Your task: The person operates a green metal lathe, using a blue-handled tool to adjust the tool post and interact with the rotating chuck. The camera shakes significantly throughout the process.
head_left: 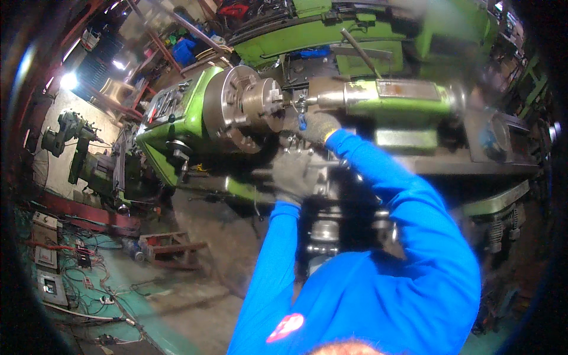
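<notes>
Both my hands wear grey work gloves and are at the middle of a green metal lathe. My left hand (293,173) is against the near side of the tool post (294,142), back of the glove up; its fingertips are hard to make out. My right hand (319,126) reaches in from the right, just below the gap between the chuck (265,97) and the tailstock quill (326,93). A small blue-handled part (302,122) shows beside its fingers, which are dark and blurred. I cannot tell whether that hand grips it.
The green headstock (188,112) carries several tools on top. At right stands the tailstock (408,97) on the bed. Another green machine (378,35) runs along the back. Cables (89,278) trail over the floor at lower left, near a rusty metal frame (171,249).
</notes>
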`<state>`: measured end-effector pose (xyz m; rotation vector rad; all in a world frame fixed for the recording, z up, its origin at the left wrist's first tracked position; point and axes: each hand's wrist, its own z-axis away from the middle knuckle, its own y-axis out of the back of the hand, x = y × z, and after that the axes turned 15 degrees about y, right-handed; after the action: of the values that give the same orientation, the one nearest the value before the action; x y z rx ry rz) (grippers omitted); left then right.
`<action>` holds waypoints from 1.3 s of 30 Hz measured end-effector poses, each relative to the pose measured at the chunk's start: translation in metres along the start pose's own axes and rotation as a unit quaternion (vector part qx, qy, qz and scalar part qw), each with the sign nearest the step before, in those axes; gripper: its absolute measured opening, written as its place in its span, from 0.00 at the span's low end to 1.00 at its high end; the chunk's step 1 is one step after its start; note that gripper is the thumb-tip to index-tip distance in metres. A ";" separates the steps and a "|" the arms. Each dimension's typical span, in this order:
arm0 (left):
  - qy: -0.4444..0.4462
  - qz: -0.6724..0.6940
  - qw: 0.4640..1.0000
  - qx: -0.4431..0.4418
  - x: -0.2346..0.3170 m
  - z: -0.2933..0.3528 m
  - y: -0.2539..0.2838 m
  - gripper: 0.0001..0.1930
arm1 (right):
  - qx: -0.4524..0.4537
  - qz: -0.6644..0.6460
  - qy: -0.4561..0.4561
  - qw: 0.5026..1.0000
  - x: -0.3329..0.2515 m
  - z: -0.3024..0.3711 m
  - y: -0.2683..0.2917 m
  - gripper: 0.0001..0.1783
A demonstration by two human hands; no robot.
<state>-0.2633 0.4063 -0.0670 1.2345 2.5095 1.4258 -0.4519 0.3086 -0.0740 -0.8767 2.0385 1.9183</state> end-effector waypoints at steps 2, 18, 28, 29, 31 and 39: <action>0.002 0.001 1.000 0.006 0.000 0.001 0.000 0.24 | -0.017 -0.013 -0.009 1.000 -0.007 0.001 0.007 0.30; -0.001 0.013 1.000 0.017 0.001 0.001 -0.001 0.16 | -0.034 -0.015 -0.032 0.999 -0.024 0.017 0.031 0.27; -0.008 0.013 0.999 0.032 -0.001 0.000 -0.004 0.16 | -0.029 -0.013 -0.054 0.998 -0.010 0.006 0.015 0.28; -0.004 0.013 1.000 0.024 -0.001 0.000 -0.004 0.17 | -0.035 -0.017 -0.051 0.998 -0.012 0.006 0.017 0.28; 0.002 0.014 1.000 0.009 -0.002 0.001 -0.002 0.17 | -0.045 -0.026 -0.045 0.998 -0.015 0.007 0.021 0.28; 0.003 0.005 1.000 0.031 -0.002 0.005 -0.004 0.18 | 0.006 -0.012 -0.013 1.000 -0.011 0.007 0.010 0.30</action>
<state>-0.2632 0.4074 -0.0735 1.2545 2.5740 1.3652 -0.4500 0.3178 -0.0604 -0.8659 2.0137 1.8931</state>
